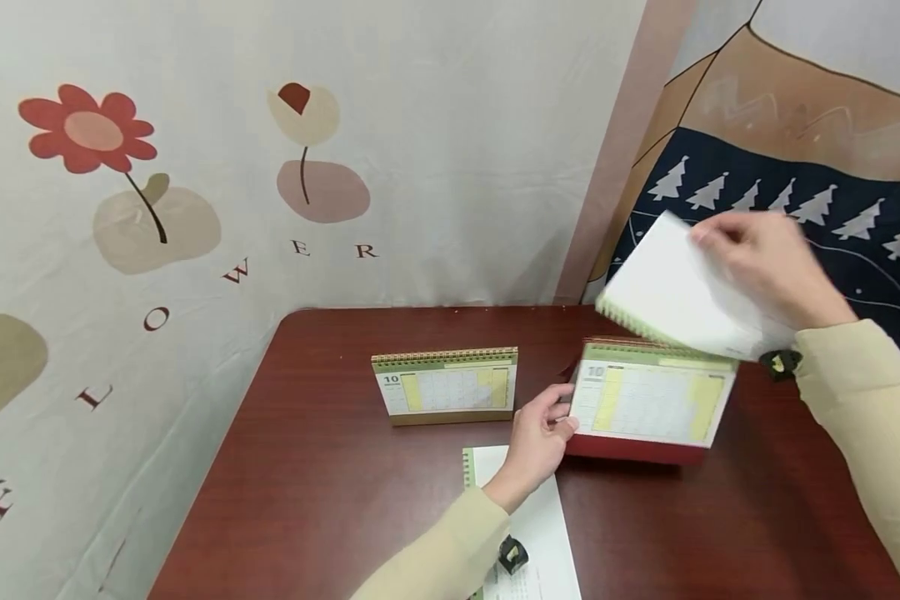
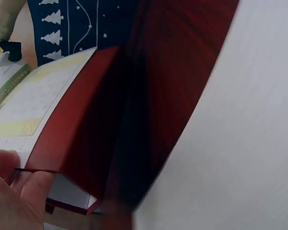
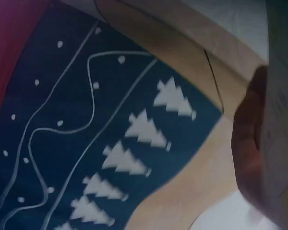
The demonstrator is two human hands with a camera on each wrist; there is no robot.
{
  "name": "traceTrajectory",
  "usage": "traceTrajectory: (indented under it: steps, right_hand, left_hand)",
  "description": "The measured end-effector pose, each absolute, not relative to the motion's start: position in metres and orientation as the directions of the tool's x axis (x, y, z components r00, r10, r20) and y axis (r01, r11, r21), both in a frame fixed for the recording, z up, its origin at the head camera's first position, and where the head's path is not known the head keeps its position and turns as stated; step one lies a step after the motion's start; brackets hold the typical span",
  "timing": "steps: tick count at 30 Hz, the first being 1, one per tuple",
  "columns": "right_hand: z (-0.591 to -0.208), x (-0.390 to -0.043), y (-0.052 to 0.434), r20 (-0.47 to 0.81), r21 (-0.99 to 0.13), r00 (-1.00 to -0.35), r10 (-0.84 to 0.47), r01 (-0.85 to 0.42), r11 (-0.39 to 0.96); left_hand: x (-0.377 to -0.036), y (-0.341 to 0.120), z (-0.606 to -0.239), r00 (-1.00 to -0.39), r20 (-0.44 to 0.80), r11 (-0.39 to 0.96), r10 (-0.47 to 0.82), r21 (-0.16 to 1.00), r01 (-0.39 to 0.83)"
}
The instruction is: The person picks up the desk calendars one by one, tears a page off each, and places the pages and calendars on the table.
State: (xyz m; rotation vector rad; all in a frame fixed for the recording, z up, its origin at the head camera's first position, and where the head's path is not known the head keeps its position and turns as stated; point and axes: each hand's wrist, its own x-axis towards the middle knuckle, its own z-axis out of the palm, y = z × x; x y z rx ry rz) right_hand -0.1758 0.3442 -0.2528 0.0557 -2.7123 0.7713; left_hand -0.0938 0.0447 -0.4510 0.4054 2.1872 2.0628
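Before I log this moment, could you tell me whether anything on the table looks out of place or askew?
One thing: a loose spiral-bound sheet lies flat under the left hand's forearm, while both desk calendars stand. The green-based calendar stands squarely; the red-based calendar sits turned at an angle, its pages lifted by the right hand.

Left hand (image 1: pixel 537 433) low, forearm reaching forward, fingers curled, thumb pinching. Right hand (image 1: pixel 768 262) raised higher, wrist bent, fingers gripping from above, blurred. Both arms in beige sleeves, well apart.
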Motion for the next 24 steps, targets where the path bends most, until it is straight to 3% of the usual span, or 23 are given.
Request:
traceTrajectory:
  steps: [5, 8, 15, 24]
  right_hand:
    - [-0.239, -0.169, 0.370, 0.351, -0.591, -0.869, 0.350, 0.084, 0.802]
    - [-0.235, -0.166, 0.376, 0.311, -0.637, -0.837, 0.450, 0.168, 0.752]
    - [-0.244, -0.163, 0.401, 0.280, -0.835, -0.767, 0.577, 0.103, 0.541]
    - [-0.268, -0.158, 0.436, 0.280, -0.904, -0.630, 0.724, 0.081, 0.420]
  left_hand:
    - [-0.089, 0.040, -0.466, -0.976, 0.004, -0.078, 0.217, 0.997, -0.013]
    - [-0.091, 0.039, -0.468, -0.971, 0.024, -0.109, 0.237, 0.994, -0.002]
    - [-0.094, 0.035, -0.460, -0.975, 0.023, -0.110, 0.219, 0.994, -0.001]
    - [-0.090, 0.045, -0.444, -0.960, 0.102, -0.101, 0.263, 0.992, 0.078]
